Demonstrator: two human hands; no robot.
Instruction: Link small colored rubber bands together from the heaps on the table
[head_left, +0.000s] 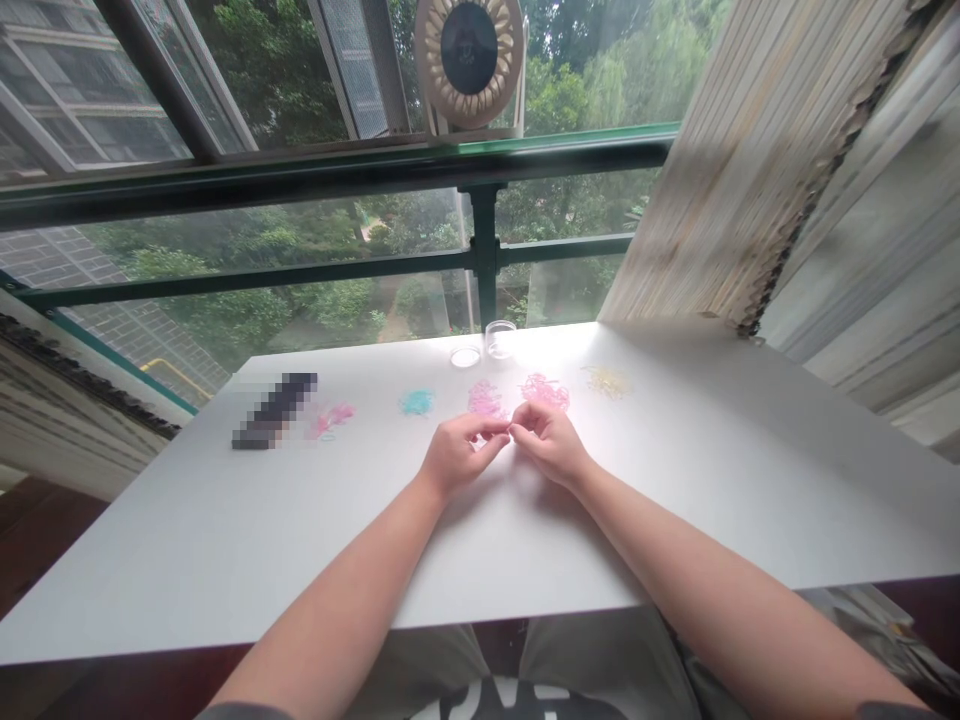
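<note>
My left hand (pixel 456 452) and my right hand (pixel 550 440) meet over the middle of the white table (pixel 225 540), fingertips pinched together on something tiny that I cannot make out. Just beyond them lie small heaps of thin rubber bands: a light pink heap (pixel 486 399), a deeper pink heap (pixel 546 391), a teal heap (pixel 417 402) and a yellow heap (pixel 607 380). A few pink and teal bands (pixel 330 420) lie further left.
A clear small jar (pixel 500 338) and its lid (pixel 465 355) stand at the table's far edge. A dark blurred oblong object (pixel 274 410) lies on the left. A small fan (pixel 470 60) sits on the green window rail. A wall rises at right.
</note>
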